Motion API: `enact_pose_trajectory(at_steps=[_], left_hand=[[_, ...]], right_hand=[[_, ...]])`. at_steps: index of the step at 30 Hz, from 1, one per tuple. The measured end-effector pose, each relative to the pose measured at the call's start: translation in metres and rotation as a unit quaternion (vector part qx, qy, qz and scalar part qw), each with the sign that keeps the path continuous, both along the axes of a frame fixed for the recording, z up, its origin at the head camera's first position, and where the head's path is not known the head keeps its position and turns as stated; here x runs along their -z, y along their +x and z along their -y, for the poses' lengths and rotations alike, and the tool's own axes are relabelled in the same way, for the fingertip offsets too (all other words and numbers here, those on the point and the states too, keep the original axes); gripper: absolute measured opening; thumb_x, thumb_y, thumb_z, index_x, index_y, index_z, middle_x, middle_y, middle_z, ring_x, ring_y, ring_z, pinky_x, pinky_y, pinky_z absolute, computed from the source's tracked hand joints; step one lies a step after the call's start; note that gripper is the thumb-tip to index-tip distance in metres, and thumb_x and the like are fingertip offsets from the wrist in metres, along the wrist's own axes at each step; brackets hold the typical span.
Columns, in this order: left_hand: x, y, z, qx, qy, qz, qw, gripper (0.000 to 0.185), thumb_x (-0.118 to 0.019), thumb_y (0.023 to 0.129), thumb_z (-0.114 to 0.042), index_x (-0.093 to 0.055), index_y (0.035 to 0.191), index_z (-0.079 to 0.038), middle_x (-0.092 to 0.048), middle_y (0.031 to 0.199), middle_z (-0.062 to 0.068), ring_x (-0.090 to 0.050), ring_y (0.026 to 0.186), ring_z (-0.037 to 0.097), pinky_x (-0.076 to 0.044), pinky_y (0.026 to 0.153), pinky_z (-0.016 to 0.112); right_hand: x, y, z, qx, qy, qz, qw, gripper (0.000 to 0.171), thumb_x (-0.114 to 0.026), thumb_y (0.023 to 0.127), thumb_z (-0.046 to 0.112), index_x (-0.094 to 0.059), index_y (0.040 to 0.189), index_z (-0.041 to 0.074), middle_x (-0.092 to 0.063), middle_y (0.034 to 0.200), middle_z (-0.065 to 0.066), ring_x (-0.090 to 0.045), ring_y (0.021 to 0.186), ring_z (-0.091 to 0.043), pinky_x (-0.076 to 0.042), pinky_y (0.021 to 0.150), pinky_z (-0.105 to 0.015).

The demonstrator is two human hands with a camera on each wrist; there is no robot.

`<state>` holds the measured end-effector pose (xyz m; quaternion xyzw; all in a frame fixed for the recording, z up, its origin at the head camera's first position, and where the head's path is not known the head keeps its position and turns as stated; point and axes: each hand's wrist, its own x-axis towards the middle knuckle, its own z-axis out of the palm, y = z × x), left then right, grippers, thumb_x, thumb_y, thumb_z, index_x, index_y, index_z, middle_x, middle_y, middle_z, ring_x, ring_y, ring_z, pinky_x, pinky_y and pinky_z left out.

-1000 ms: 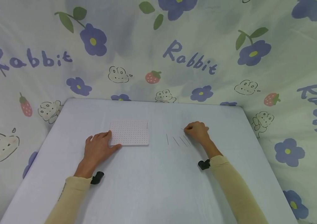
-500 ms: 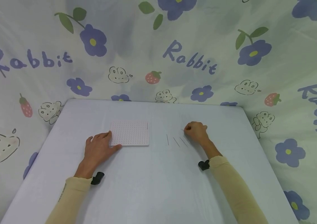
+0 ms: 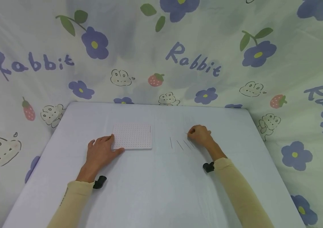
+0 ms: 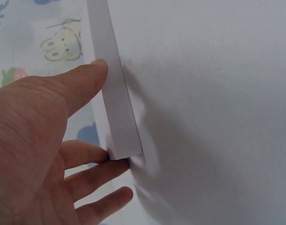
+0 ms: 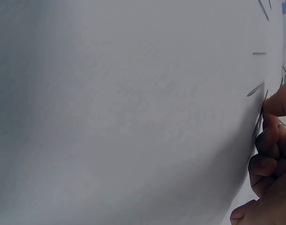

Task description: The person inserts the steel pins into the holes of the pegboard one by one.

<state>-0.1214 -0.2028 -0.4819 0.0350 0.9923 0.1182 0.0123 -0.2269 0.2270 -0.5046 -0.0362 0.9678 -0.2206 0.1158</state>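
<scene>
A white board (image 3: 132, 136) with rows of small dots lies on the table. My left hand (image 3: 100, 153) holds its near left corner, thumb on the near edge and fingers at the left side. In the left wrist view, the board's plain side (image 4: 115, 103) shows between thumb and fingertips. One thin dark needle (image 3: 150, 128) shows at the board's far right corner; whether it stands or lies I cannot tell. To the right, my right hand (image 3: 201, 135) pinches a thin needle between thumb and finger, low over the table. Several needles with eyes, including one needle (image 5: 260, 53), lie beside it.
A white cloth covers the table (image 3: 161, 190). Beyond its back edge hangs a curtain (image 3: 138, 47) printed with flowers and rabbits. The loose needles, such as the leftmost needle (image 3: 171, 142), lie between the board and my right hand.
The head view has shifted very slightly. My right hand stays almost in place, its pinched needle turning a little at the fingertips. My left hand and the board have not moved.
</scene>
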Motion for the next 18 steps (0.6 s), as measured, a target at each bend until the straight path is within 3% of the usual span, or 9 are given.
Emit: enact_pose_trajectory(at_steps=[7, 13, 18], left_hand=[[-0.002, 0.0, -0.001, -0.001, -0.001, 0.003, 1.0, 0.084, -0.072, 0.089, -0.051, -0.047, 0.146, 0.006, -0.05, 0.145, 0.029, -0.045, 0.131, 0.051, -0.023, 0.108, 0.07], [-0.003, 0.001, -0.002, 0.001, 0.002, -0.002, 1.0, 0.084, -0.071, 0.089, -0.051, -0.047, 0.145, 0.006, -0.05, 0.144, 0.03, -0.045, 0.13, 0.051, -0.023, 0.108, 0.07], [-0.002, 0.0, -0.001, 0.001, 0.0, -0.002, 1.0, 0.084, -0.071, 0.089, -0.051, -0.047, 0.145, 0.006, -0.05, 0.145, 0.029, -0.046, 0.13, 0.051, -0.024, 0.108, 0.071]], right_hand=[[-0.004, -0.004, 0.003, -0.033, 0.022, 0.002, 0.999, 0.012, -0.064, 0.085, 0.022, -0.071, 0.079, 0.015, -0.07, 0.083, 0.0, -0.06, 0.08, -0.023, -0.038, 0.083, -0.053], [-0.007, -0.009, 0.006, -0.073, 0.068, 0.005, 0.995, 0.011, -0.068, 0.088, 0.023, -0.073, 0.084, 0.014, -0.072, 0.088, 0.0, -0.063, 0.084, -0.021, -0.039, 0.089, -0.059], [-0.012, -0.011, 0.01, -0.096, 0.087, 0.008, 0.992, 0.011, -0.067, 0.088, 0.02, -0.074, 0.086, 0.011, -0.073, 0.088, -0.001, -0.063, 0.082, -0.021, -0.04, 0.085, -0.054]])
